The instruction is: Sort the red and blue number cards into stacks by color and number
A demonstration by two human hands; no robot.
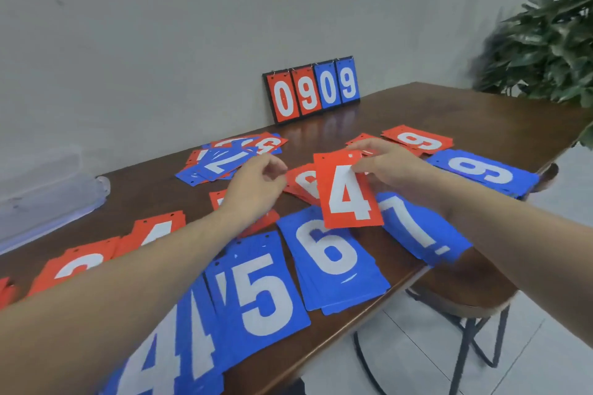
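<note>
While your right hand (382,167) pinches the red 4 card (348,191) by its top edge, the card hangs upright in the air above the middle of the table (449,112), over the gap between the blue 6 stack (337,261) and the blue 7 stack (417,228). Your left hand (256,183) hovers just beside it with fingers loosely curled and nothing in them.

Judging by what lies around you, you are well past halfway. Blue stacks of 4 (170,346), 5 (256,292), 6 and 7 run along the near edge, and a blue stack showing a 6 or 9 (484,171) sits to the right. On your left, a red 4 stack (157,231) and a red stack beside it showing what looks like a 3 (77,266) are partly hidden by your forearm; that red 4 stack looks like the home for the card you hold.

What is left: a jumbled heap of red and blue cards (231,157) towards the far left still needs splitting, and a loose red pile (301,181) lies behind the raised card. Another red stack showing a 6 or 9 (417,139) sits at the far right. Against the wall stands a flip scoreboard (313,91) reading 0909, apart from the sorting. A stool (462,292) stands beside the table and a plant (552,42) behind it.
</note>
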